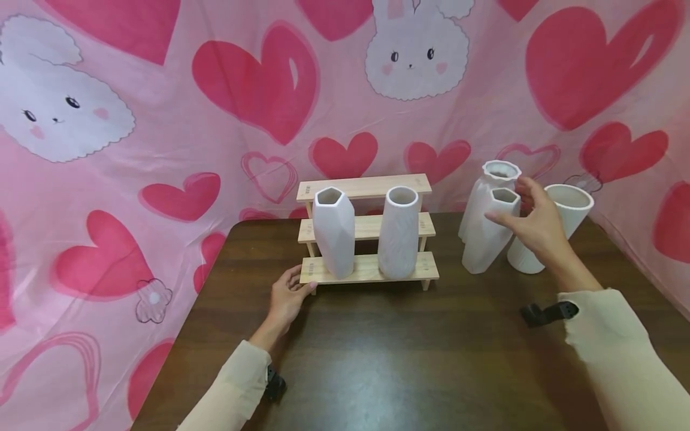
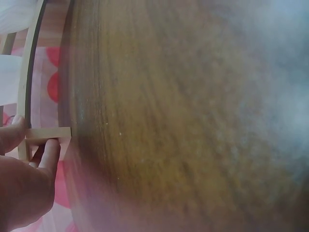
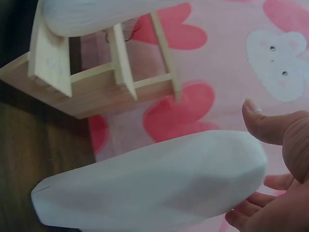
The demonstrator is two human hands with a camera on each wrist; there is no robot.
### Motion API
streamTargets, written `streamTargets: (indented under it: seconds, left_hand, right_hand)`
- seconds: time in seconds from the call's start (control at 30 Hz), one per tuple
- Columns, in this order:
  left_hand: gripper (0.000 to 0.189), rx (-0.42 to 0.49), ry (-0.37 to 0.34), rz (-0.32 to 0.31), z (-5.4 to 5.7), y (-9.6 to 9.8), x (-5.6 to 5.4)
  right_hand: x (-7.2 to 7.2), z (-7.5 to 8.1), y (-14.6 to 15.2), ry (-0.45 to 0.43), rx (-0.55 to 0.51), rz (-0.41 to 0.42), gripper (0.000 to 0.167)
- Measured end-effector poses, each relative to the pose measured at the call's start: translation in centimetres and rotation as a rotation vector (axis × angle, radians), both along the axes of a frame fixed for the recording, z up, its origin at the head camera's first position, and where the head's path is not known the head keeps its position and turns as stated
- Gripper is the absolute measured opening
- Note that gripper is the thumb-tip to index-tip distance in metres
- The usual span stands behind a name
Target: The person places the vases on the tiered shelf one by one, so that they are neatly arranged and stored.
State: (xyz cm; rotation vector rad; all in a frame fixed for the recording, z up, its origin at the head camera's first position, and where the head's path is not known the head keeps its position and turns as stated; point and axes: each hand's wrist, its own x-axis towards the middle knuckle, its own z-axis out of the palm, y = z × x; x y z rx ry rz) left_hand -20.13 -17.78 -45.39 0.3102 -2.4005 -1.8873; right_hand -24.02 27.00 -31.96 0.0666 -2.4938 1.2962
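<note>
My left hand [image 1: 287,296] grips the left end of the bottom step of a three-tier wooden display stand [image 1: 372,268], its thumb by the step's edge and a finger against the short leg. On that step stand a white faceted vase [image 1: 334,233] at left and a white textured cylindrical vase [image 1: 399,236] at right. Over at the right, my right hand [image 1: 539,224] reaches around the top of another faceted white vase [image 3: 149,183]. Its fingers are right at the vase's far side, while the thumb [image 3: 270,125] stands apart from the rim.
A white vase with a scalloped rim [image 1: 474,203] stands behind the right faceted one. A flared white vase [image 1: 525,257] is right of it, partly hidden by my hand. The brown table [image 1: 345,359] meets a pink heart-patterned cloth [image 1: 259,78] at the back.
</note>
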Motion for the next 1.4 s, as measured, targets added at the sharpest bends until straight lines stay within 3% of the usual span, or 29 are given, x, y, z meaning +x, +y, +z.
streamTargets:
  seconds: [0.23, 0.43, 0.9, 1.4]
  left_hand:
    - [0.055, 0.009, 0.003, -0.005, -0.1, 0.1, 0.2]
    - [0.054, 0.012, -0.005, -0.006, -0.1, 0.0, 0.2]
    - [0.054, -0.001, 0.011, -0.002, 0.0, 0.0, 0.1]
    - [0.054, -0.009, 0.003, -0.004, 0.1, 0.0, -0.1]
  right_hand:
    - [-0.4, -1.8, 0.2, -0.038, 0.049, -0.007, 0.083]
    - [-0.6, -2.7, 0.3, -0.010, 0.033, -0.024, 0.070]
    - [-0.8, -3.2, 0.5, 0.013, -0.006, -0.014, 0.064]
    - [-0.9, -2.9, 0.3, 0.022, -0.026, -0.099, 0.060]
